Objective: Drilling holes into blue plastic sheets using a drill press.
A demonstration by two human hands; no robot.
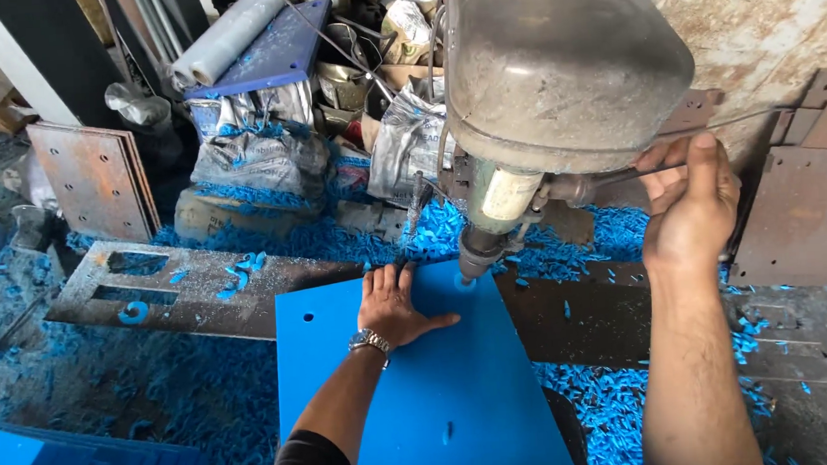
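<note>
One blue plastic sheet (422,392) under one drill press (556,74); two small holes visible in it. Two hands (394,304) (one wristwatch (370,340)). One slotted metal plate (190,287). Blue shavings (196,395): too many to count.

left hand (392,304) flat on blue sheet (422,392)

sheet under left hand (394,304): plastic sheet (431,392), plain bright blue, no pattern
shavings around both hands: plastic curls (620,401), same bright blue, scattered over dark grey floor
drill head above left hand: drill housing (555,60), dull grey, dusty; spindle sleeve (506,195) pale green-cream
wrist of left hand: watch (370,339), silver metal
plate left of left hand: steel plate (181,287), grey-brown, rust-flecked
plates right of right hand (690,204): rusty plates (809,212), reddish brown
</note>
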